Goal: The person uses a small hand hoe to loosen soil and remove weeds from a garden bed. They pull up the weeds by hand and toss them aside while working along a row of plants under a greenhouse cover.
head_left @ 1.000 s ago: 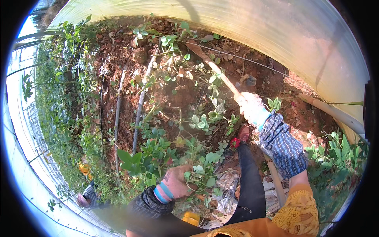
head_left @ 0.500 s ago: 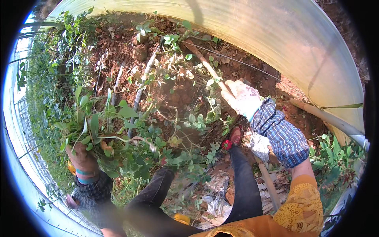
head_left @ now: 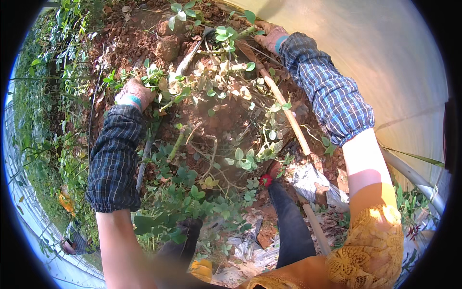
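Note:
My left hand [head_left: 135, 93], in a light glove with a teal cuff, is closed among leafy weeds [head_left: 153, 76] at the upper left, their leaves sticking out beside its fist. Farther off, my right hand [head_left: 272, 36], gloved too, reaches to the foot of the plastic sheet [head_left: 346, 38]. Its fingers curl beside a green stem [head_left: 246, 32]; what they grip is partly hidden. Just below it a wooden pole [head_left: 278, 94] lies slanted over the soil, untouched. Between my arms grows a low shrub with round leaves [head_left: 246, 159] and some dried ones.
Dense greenery [head_left: 43, 106] fills the left side. A grey pipe [head_left: 188, 60] lies on the red soil [head_left: 139, 36]. Crumpled pale film [head_left: 310, 180] sits by my foot [head_left: 274, 171]. Another pole [head_left: 315, 224] runs nearer me, and a metal tube [head_left: 418, 180] stands at the right.
The bunch of pulled weeds has left my left hand, which has moved up and away to other weeds. My right hand has let go of the wooden pole and moved farther up toward the sheet.

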`<state>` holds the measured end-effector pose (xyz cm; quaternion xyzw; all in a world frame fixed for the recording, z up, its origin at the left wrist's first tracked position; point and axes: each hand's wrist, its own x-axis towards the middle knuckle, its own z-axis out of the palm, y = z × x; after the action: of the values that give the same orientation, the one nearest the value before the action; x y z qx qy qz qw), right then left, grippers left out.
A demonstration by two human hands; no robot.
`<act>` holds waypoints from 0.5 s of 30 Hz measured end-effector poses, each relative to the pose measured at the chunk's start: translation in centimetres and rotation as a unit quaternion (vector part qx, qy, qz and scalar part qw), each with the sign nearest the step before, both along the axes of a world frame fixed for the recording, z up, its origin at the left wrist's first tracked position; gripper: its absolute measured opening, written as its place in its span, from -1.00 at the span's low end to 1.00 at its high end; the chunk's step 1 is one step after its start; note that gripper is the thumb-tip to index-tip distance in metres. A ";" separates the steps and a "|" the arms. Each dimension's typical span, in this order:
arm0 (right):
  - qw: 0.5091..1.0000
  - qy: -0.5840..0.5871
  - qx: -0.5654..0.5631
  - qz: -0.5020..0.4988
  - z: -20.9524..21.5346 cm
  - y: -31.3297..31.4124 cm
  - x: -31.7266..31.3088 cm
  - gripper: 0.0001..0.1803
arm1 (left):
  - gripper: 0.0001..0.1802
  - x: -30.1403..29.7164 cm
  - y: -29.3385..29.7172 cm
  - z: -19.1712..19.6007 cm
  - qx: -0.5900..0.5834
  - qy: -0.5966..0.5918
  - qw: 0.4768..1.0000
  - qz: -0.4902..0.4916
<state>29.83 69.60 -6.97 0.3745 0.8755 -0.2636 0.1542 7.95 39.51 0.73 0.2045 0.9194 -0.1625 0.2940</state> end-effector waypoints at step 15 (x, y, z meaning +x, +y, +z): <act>0.998 -0.020 -0.064 -0.003 -4.9 2.2 -2.5 -0.68 | -0.23 0.9 2.7 1.9 -0.041 0.002 0.999 0.015</act>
<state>27.38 71.85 -11.90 0.3714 0.8524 -0.3122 0.1950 8.85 42.26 2.61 0.1784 0.9154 -0.1964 0.3028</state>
